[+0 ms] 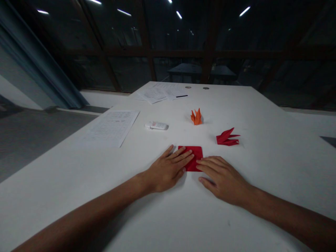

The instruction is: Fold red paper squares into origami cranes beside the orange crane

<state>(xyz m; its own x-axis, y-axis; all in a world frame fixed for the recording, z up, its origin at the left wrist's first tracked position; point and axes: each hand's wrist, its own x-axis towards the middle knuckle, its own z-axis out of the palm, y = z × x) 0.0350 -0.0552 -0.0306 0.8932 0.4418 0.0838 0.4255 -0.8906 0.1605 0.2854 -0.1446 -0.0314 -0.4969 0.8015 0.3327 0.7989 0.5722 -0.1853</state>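
A small folded red paper [191, 149] lies flat on the white table [162, 224]. Across its left part rest the spread fingers of my left hand [169, 168], palm down. My right hand [225, 176] touches the paper's right edge with its fingertips, its thumb apart on the table side nearer me. Beyond the paper stands an orange folded paper figure [196, 117], and a red folded paper figure [227, 137] sits to the right of it.
A white correction-fluid-like bottle [156, 125] lies left of the orange figure. Printed sheets [112, 127] lie at the left, more papers [157, 93] with a dark strip [181, 96] at the far edge. Two round grommets are near the windows.
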